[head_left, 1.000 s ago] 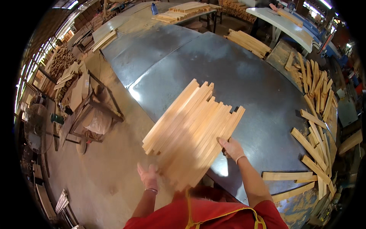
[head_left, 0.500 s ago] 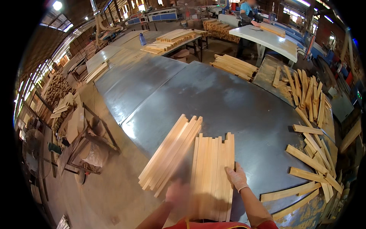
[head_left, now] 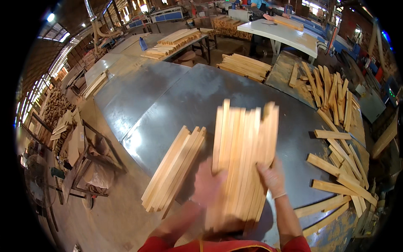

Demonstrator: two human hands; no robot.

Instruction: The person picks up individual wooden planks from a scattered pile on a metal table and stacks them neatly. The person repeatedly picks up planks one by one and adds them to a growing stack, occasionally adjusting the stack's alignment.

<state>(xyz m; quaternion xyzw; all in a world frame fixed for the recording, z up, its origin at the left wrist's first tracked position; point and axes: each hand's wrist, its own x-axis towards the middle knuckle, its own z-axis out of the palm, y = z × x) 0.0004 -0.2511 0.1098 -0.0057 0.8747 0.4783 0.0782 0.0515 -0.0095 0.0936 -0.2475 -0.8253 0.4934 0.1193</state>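
1. Where one fanned armful of wooden slats was held a second ago, there are now two groups: a smaller bundle lies on the grey metal surface, apart to the left.
2. The right hand clasps the larger bundle at its right edge, fingers wrapped.
3. The left hand is blurred against that bundle; I cannot tell its grip.
4. No containers show; loose slats lie scattered on the right.

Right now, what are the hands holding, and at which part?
The right hand grips the wide bundle of wooden slats at its right edge, toward the near end. The blurred left hand is at its left edge; its grip cannot be told.
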